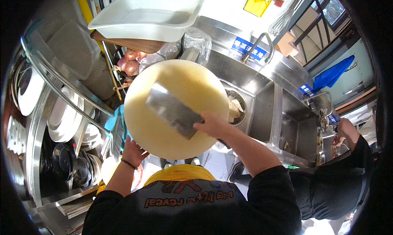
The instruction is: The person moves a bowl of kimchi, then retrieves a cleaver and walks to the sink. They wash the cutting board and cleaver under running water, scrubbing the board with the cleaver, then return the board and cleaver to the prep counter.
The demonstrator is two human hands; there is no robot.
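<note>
Before me is a large round yellowish cutting board (147, 124). My right hand (212, 124) grips a cleaver with a wide metal blade (175, 112), which lies over the board's face and looks blurred; its handle is hidden in my fist. At the board's lower left rim is my left hand (133, 153), fingers spread, with nothing seen in it; whether its fingertips touch the rim I cannot tell. Just right of the board, a metal bowl (244, 112) with pale food (235, 108) sits in the steel sink (261, 109), partly covered by the board.
A white plastic tub (147, 16) stands behind the board, above onions (131, 67) and a plastic bag (201, 41). Metal shelves with stacked plates (66, 115) are at left. A tap (267, 44) rises over the sink. At right, another person in black (340, 182) stands by the second basin (297, 124).
</note>
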